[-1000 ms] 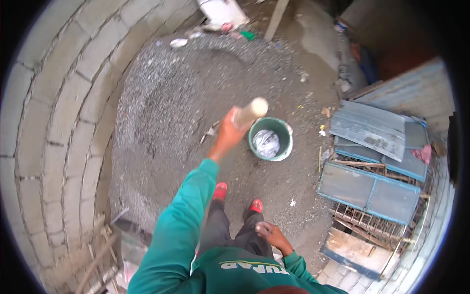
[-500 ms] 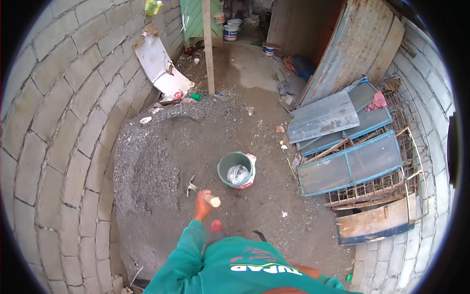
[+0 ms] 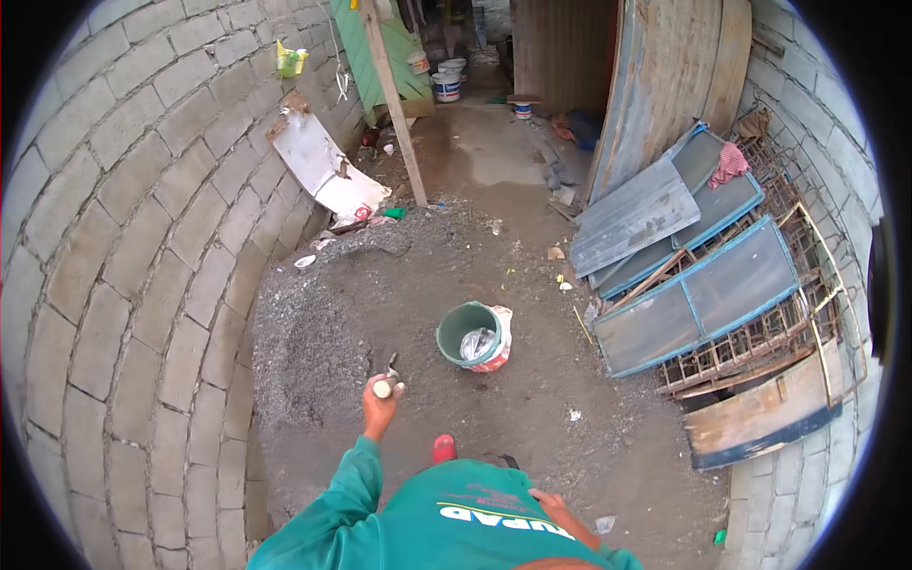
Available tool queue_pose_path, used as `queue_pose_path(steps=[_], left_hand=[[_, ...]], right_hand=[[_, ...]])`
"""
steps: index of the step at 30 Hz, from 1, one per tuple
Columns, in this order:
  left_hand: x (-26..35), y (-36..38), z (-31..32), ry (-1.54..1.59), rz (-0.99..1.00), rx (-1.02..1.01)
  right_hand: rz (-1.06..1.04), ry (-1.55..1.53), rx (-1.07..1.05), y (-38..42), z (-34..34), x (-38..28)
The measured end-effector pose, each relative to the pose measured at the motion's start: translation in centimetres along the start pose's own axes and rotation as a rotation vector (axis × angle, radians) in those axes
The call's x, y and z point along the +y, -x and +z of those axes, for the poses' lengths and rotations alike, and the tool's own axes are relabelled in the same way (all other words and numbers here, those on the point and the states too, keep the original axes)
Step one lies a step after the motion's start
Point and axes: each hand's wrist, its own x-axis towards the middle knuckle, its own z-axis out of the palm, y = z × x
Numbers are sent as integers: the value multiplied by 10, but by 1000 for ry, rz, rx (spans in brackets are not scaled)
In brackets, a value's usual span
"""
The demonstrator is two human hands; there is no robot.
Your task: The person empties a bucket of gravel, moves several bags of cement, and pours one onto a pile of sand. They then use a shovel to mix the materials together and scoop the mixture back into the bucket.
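My left hand [image 3: 378,415] is closed round a wooden-handled tool [image 3: 383,389], its round pale end facing up at me. A thin grey part of it [image 3: 392,361] shows past the fingers, over the gravel; I cannot make out which kind of tool it is. My right hand [image 3: 553,503] is against the front of the green shirt at my side, fingers mostly hidden. Ahead, a green bucket [image 3: 454,332] stands upright on the ground with a crumpled clear plastic bag [image 3: 477,343] inside. Red-and-white sacking [image 3: 500,353] lies against the bucket's right side.
A gravel heap [image 3: 304,332] spreads along the block wall [image 3: 142,285] at left. Blue-framed panels [image 3: 698,294], a metal sheet [image 3: 636,211] and rusty bars [image 3: 741,351] lean at right. A wooden post [image 3: 397,114] stands ahead; pails [image 3: 446,87] sit by the doorway.
My view has tilted up and shifted left. My left hand has turned the tool's handle more upright. My right hand has come into view beside the shirt.
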Motion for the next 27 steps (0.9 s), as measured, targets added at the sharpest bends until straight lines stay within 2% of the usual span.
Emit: queue_pose_path(steps=[3, 4, 6, 8, 12, 14, 17, 23, 24, 26, 27], left_hand=[[-3, 3, -1, -60, 40, -21], [-3, 4, -2, -57, 57, -17], [0, 7, -5, -61, 82, -11], [1, 7, -11, -36, -2, -47], [-4, 6, -24, -19, 47, -27], [-4, 8, -30, -25, 10, -10], [-13, 13, -37, 60, 6, -33], [-13, 20, -39, -29, 10, -48], [-30, 17, -35, 42, 21, -44], [-22, 22, -34, 43, 9, -26], [-23, 24, -33, 43, 1, -10]], right_hand=[[-195, -70, 50, -11, -15, -23], [-203, -81, 50, -15, -15, -21], [-297, -13, 34, -25, -18, -18], [-307, -17, 13, -29, -23, -22], [-282, -48, 38, -14, -24, -34], [-83, 103, 28, 10, -14, -24], [-31, 88, 58, 36, -19, -71], [-307, -21, 183, 7, 6, -57], [-306, -18, 179, 0, 14, -43], [-252, 146, 87, -9, 32, -7], [-248, 148, 81, -8, 23, -26]])
